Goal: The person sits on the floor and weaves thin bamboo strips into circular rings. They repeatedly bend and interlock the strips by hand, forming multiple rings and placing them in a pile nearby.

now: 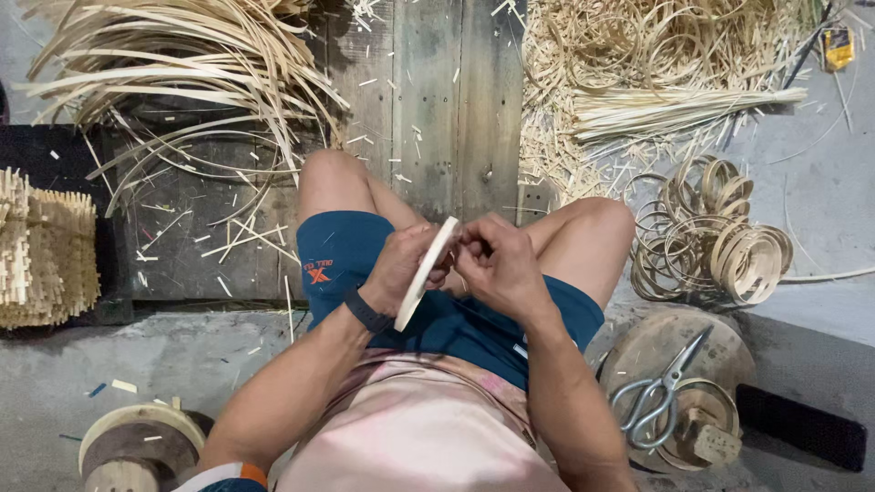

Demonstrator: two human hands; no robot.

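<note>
You are sitting on the floor (109, 364) with your knees apart, and both hands are meeting over your lap. Your left hand (404, 267) is closing its grip around a pale bamboo hoop (425, 273) — seen edge-on, it is slanting from near your wrist up toward your fingertips. Your right hand (497, 264) is curling tight against the hoop's upper end, fingers pinching something there; whether that is the hoop's rim or a thin strip is too small to tell. A dark watch (367, 312) is circling your left wrist.

To your right, scissors (658, 394) are lying on a round wooden block (643, 342), beside a hoop and a small wooden block resting on the same surface. Beyond it, a heap of finished hoops (720, 241) is sitting on the floor, loosely stacked and leaning on one another. Farther up, a bundle of straight splints (679, 107) is lying across a tangle of coiled strips and shavings.

Ahead of your knees, worn planks (428, 100) are carrying scattered chips. At upper left, long bamboo strips (182, 64) are fanning out in a curved pile — at the left edge, a stack of short sticks (41, 251) is standing. Near your left elbow, another round wooden form (137, 446) is sitting on the floor.
</note>
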